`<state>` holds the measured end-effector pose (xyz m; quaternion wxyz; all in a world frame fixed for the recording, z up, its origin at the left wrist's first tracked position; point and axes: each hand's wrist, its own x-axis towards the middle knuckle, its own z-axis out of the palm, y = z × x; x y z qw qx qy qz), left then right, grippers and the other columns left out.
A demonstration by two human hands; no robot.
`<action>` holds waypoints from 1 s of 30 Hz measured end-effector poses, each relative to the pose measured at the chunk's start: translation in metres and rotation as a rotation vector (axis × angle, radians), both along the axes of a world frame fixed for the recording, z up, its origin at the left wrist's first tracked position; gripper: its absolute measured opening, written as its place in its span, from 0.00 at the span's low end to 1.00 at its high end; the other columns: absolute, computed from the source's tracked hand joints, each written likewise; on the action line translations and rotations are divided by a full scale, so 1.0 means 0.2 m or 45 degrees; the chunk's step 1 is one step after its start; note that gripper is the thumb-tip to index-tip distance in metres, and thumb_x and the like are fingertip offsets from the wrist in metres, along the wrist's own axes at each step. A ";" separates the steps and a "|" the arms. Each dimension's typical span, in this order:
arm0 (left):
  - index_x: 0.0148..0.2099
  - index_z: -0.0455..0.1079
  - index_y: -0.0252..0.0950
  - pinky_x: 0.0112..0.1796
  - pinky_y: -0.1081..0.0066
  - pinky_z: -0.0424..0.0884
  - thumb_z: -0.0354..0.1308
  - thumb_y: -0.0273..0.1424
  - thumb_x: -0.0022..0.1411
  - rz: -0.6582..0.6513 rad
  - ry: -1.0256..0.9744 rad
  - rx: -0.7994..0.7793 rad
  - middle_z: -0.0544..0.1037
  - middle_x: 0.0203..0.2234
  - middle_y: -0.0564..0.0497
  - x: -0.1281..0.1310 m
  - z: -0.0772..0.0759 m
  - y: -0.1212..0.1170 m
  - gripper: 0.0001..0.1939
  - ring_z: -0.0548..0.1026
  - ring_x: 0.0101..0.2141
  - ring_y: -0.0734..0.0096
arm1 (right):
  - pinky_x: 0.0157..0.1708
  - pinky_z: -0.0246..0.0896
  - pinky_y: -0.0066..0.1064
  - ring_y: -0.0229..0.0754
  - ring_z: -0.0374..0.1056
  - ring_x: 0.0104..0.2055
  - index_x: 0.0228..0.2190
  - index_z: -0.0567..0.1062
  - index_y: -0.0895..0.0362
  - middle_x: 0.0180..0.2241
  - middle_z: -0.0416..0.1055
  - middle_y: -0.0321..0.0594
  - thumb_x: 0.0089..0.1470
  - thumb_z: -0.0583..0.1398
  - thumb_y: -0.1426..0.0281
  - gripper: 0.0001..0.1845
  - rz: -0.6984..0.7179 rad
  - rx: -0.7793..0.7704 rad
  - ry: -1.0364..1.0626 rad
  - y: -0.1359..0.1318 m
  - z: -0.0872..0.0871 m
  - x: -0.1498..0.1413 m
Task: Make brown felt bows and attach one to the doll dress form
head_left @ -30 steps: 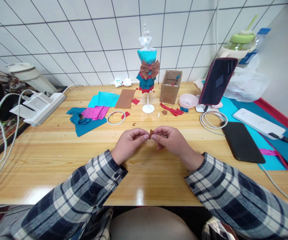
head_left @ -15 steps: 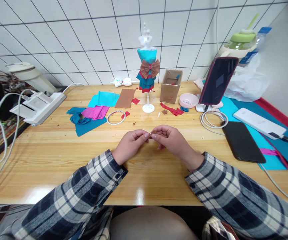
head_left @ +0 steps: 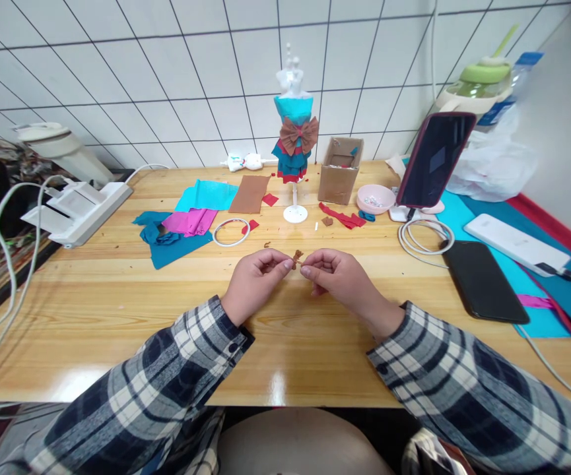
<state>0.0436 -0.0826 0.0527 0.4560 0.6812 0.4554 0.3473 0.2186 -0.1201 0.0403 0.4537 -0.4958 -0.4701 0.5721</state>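
Note:
A small crumpled piece of brown crepe paper [head_left: 298, 256] is held just above the table between my two hands. My left hand [head_left: 257, 282] pinches its left side between thumb and forefinger. From the right, my right hand [head_left: 338, 277] pinches a thin end of it, with the other fingers curled. Beyond my hands stands a small white dress form [head_left: 292, 82] wearing a turquoise, teal and red paper dress with a brown bow [head_left: 298, 135] at the waist. A flat brown sheet [head_left: 250, 194] lies behind and left of my hands.
Turquoise paper [head_left: 208, 196], magenta paper [head_left: 191, 222] and a white ring [head_left: 231, 233] lie left. A cardboard box [head_left: 338, 181], pink bowl [head_left: 375, 200], propped phone [head_left: 436, 158] and black phone [head_left: 486, 280] are right. A white power strip [head_left: 80, 214] sits far left.
The brown paper now shows more between my fingertips, its crumpled part sticking up. My fingertips have moved slightly apart. The objects on the table stay put.

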 end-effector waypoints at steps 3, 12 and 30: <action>0.31 0.73 0.34 0.33 0.71 0.70 0.62 0.42 0.54 0.013 0.010 -0.006 0.78 0.26 0.50 0.00 -0.01 0.00 0.15 0.74 0.29 0.70 | 0.21 0.64 0.26 0.32 0.63 0.20 0.29 0.72 0.57 0.21 0.66 0.31 0.45 0.65 0.58 0.15 0.031 0.013 -0.017 0.00 0.00 0.00; 0.30 0.72 0.33 0.32 0.72 0.67 0.62 0.40 0.54 0.015 -0.037 -0.067 0.76 0.24 0.51 0.00 0.00 0.00 0.13 0.72 0.27 0.72 | 0.22 0.61 0.27 0.34 0.64 0.21 0.29 0.72 0.56 0.23 0.68 0.32 0.48 0.63 0.61 0.11 0.105 0.087 -0.144 0.00 -0.03 -0.01; 0.31 0.72 0.33 0.34 0.72 0.68 0.61 0.40 0.55 -0.083 -0.019 -0.141 0.77 0.26 0.51 0.00 0.00 -0.01 0.14 0.72 0.29 0.71 | 0.38 0.67 0.33 0.41 0.72 0.35 0.33 0.76 0.58 0.33 0.77 0.40 0.44 0.64 0.64 0.13 -0.112 0.111 -0.184 0.00 0.01 -0.02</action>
